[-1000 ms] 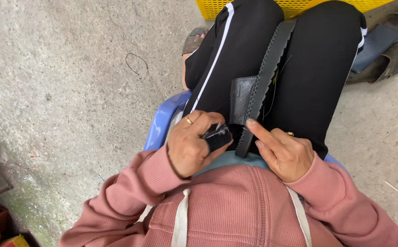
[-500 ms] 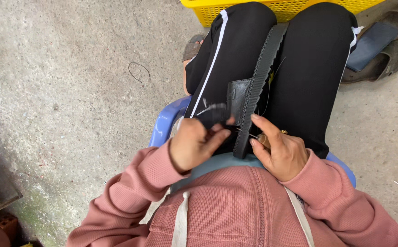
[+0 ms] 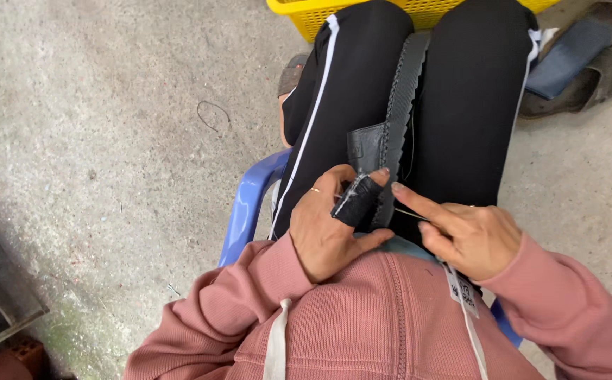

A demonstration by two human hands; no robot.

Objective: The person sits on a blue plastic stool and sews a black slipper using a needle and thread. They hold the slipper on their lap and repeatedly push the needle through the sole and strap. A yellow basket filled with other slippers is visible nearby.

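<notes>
While both hands pinch it, dark strap — scalloped edge, lying lengthwise on lap.

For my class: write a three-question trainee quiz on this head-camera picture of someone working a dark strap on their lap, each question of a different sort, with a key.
1. True or false: the left hand has a black wrap on one finger.
2. Multiple choice: where does the dark scalloped strap lie? A) on the concrete floor B) along the lap, between the black trouser legs C) inside the yellow basket
3. Short answer: what colour is the chair the person sits on?

Key
1. True: a black finger guard covers a finger that rests against the strap.
2. B. The right hand points at its lower end, with a thin thread or needle by the fingertip; I cannot tell which.
3. Blue.
</notes>
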